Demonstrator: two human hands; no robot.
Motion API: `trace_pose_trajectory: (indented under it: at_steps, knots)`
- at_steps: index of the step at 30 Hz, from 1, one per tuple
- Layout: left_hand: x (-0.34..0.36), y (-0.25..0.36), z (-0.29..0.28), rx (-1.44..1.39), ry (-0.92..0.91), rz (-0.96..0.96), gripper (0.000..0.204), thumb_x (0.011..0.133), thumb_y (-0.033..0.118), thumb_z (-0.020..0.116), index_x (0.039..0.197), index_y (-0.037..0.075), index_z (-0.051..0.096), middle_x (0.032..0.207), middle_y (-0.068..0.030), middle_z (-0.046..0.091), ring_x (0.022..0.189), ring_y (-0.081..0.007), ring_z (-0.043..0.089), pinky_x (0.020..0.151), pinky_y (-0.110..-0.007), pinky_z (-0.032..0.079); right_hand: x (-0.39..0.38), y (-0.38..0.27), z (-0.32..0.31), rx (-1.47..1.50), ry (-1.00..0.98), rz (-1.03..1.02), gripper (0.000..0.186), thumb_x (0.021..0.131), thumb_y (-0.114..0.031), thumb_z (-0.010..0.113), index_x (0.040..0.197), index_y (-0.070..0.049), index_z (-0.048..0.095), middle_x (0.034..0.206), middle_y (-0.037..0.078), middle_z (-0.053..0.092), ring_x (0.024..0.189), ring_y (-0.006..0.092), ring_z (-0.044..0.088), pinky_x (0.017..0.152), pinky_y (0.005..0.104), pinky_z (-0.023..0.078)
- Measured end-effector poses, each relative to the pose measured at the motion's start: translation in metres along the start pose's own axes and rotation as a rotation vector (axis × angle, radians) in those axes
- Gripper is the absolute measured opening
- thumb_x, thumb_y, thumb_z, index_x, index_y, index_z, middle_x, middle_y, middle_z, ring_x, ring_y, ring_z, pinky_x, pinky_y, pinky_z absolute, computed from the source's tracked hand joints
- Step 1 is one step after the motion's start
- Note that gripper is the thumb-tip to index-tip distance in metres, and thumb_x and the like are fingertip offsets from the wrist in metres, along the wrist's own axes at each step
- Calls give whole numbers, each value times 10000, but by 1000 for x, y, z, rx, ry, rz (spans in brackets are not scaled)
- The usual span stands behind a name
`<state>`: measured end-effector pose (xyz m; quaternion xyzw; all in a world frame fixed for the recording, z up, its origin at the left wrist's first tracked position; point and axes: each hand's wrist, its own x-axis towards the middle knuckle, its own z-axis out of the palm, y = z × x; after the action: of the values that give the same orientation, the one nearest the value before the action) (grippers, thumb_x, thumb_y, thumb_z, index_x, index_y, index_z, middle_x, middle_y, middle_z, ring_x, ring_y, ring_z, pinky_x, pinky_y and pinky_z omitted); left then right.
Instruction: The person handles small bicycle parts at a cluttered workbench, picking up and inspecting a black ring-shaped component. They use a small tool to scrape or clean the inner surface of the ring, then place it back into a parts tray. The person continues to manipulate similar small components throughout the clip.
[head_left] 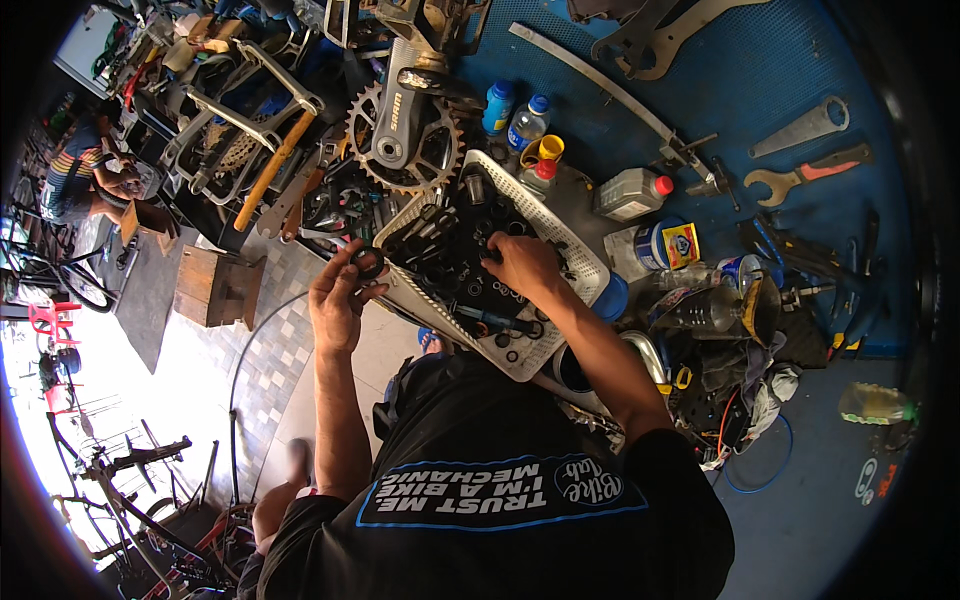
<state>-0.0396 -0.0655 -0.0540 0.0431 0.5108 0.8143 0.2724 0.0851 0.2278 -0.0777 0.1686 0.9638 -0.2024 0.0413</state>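
In my left hand [336,300] is a black ring-shaped part [368,264], pinched between thumb and fingers beside the basket's left edge. My right hand [526,266] reaches into a white perforated plastic basket [521,362]. Its fingers are curled together low among the loose parts, and whatever they grip is hidden. Small dark rings, washers and several metal cylinders fill the basket. A silver metal cup-like piece [474,188] stands near its far end, and a dark blue-tinted rod [492,320] lies near the closer end.
A crank arm [398,110] with a toothed chainring sits just beyond the basket. Bottles, among them a grey one with a red cap [634,194], and a blue tub [664,246] stand to the right. Wrenches [806,174] hang on the blue panel. A person [85,175] sits far left.
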Motion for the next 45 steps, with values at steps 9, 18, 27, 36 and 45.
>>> trace_pose_trajectory:
  at_steps: [9, 18, 27, 36, 45]
  knots:
    - [-22, -2, 38, -134, -195, -146, 510, 1054, 102, 523, 1525, -67, 424, 1311, -217, 674, 1188, -392, 690, 947, -447, 626, -12, -10, -36, 504, 268, -243, 197, 869, -121, 816, 949, -31, 660, 1203, 117, 650, 842, 160, 681, 679, 322, 585]
    - [-32, 16, 82, -105, -370, -176, 537, 1064, 109, 549, 1550, -54, 390, 1336, -210, 664, 1208, -374, 680, 955, -460, 629, -56, -57, -96, 1078, 133, -335, 320, 880, -46, 823, 1136, -32, 631, 1246, 136, 656, 973, 149, 696, 744, 275, 612]
    - [-35, 14, 99, -111, -388, -172, 517, 1062, 103, 564, 1532, -53, 416, 1348, -212, 658, 1200, -296, 684, 954, -433, 630, -71, -81, -110, 426, 369, -428, 478, 850, -259, 854, 1244, -89, 642, 1185, 109, 663, 1009, 292, 707, 831, 388, 603]
    - [-40, 13, 104, -88, -410, -144, 495, 1071, 101, 560, 1525, -52, 436, 1365, -194, 653, 1175, -269, 692, 970, -410, 610, -68, -87, -113, 253, 399, -448, 489, 802, -297, 879, 1177, -82, 650, 1116, 72, 657, 1013, 260, 679, 835, 378, 580]
    - [-40, 16, 106, -53, -406, -130, 500, 1066, 102, 562, 1517, -72, 436, 1348, -239, 655, 1179, -291, 695, 979, -421, 606, -69, -87, -113, 236, 416, -450, 490, 800, -286, 873, 1182, -81, 645, 1100, 69, 642, 1018, 261, 662, 836, 380, 570]
